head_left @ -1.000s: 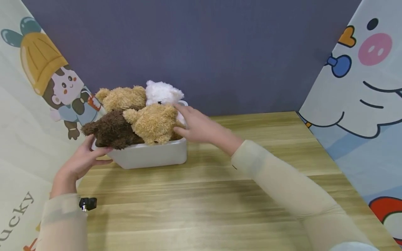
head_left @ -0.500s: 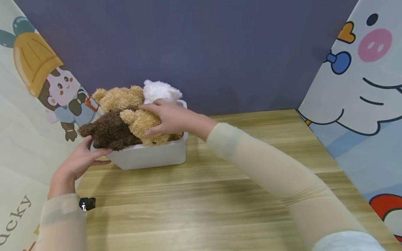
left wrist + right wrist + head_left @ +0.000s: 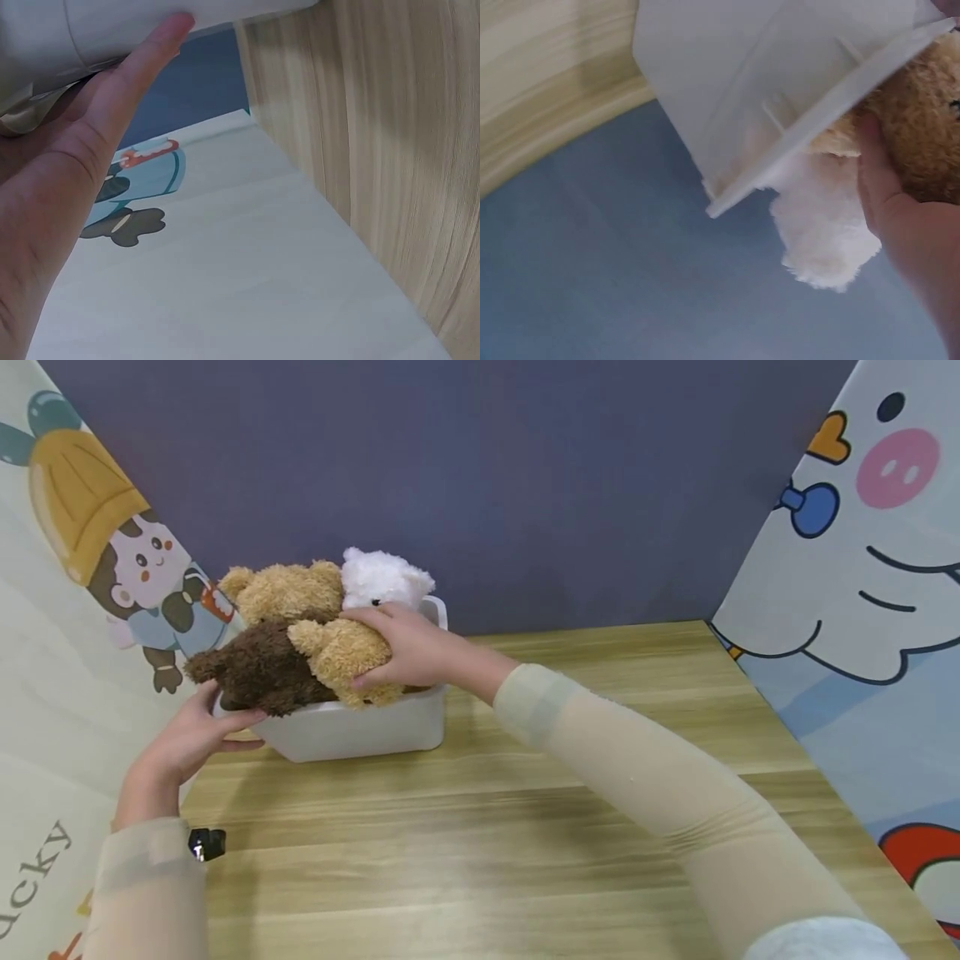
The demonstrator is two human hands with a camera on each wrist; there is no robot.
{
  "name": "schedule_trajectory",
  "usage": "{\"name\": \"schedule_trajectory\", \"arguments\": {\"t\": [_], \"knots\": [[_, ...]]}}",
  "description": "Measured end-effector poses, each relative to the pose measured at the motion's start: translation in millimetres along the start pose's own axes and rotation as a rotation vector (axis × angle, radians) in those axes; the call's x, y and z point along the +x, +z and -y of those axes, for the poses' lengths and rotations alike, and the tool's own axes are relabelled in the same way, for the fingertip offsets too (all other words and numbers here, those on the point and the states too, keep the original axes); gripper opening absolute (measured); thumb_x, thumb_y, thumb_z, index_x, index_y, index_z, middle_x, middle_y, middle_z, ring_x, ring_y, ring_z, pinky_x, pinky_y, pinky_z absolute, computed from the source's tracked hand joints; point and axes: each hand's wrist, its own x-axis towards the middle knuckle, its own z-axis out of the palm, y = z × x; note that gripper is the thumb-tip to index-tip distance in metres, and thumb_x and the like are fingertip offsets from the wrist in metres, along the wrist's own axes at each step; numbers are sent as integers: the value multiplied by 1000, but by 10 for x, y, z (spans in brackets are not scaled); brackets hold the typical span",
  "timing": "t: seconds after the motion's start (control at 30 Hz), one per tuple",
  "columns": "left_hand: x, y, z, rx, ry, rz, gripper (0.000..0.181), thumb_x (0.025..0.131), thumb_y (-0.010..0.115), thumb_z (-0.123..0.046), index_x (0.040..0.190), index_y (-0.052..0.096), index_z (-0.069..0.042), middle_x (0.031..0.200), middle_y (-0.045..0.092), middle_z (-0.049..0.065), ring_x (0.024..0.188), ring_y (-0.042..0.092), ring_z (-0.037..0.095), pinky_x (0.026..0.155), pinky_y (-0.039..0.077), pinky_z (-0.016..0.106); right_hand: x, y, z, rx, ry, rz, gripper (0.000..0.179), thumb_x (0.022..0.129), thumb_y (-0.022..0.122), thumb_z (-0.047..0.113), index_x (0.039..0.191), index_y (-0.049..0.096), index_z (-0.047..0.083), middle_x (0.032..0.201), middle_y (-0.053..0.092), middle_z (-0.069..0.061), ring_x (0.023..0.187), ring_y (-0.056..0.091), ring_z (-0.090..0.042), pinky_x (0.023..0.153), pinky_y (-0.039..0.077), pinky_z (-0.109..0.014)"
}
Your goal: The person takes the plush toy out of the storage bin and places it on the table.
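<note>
A white plastic bin [image 3: 360,731] stands on the table against the back wall, filled with plush bears. At its front right, my right hand [image 3: 416,647] grips the head of a light-brown teddy bear [image 3: 341,660], thumb in front and fingers over the top. My left hand [image 3: 183,739] holds the bin's left end; in the left wrist view one finger [image 3: 146,64] lies along the white bin wall [image 3: 150,22]. Beside that hand is a dark-brown bear [image 3: 262,672]. Behind sit another light-brown bear [image 3: 281,593] and a white bear [image 3: 382,577]. The bears' lower bodies are hidden.
The wood-grain table [image 3: 480,852] extends to the front and right of the bin. A dark blue-grey panel [image 3: 525,485] rises behind it. Printed cartoon panels border the left [image 3: 67,652] and right [image 3: 862,585] sides. A small black device [image 3: 207,843] sits at the left cuff.
My right hand has moved left from the bin's right end onto the front light-brown bear and now grips its head. The left hand keeps its hold; the bin and bears look nearly unmoved.
</note>
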Motion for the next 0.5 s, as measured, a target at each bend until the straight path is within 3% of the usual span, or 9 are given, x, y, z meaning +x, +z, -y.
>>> {"name": "schedule_trajectory", "arguments": {"t": [0.1,0.27,0.5], "knots": [[-19,1,21,1,0,-10,115,106,68,-27,164,-31,-11,169,-39,18,94,65,-13,92,70,44,14,44,-69,82,-17,-30,108,86,84,60,171,24,32,171,35,-7,154,40,-25,130,42,-49],[-32,11,25,10,-1,-22,114,106,68,-28,165,-28,-12,170,-37,18,94,66,-12,93,69,44,18,99,-171,262,-36,-76,108,81,91,55,168,32,32,174,33,3,160,33,-23,135,32,-53],[-32,4,7,28,-3,-19,114,107,67,-30,165,-30,-14,171,-37,17,95,64,-13,91,70,40,4,118,-198,451,53,-138,103,78,93,53,164,39,41,173,35,13,162,31,-23,134,31,-60]]}}
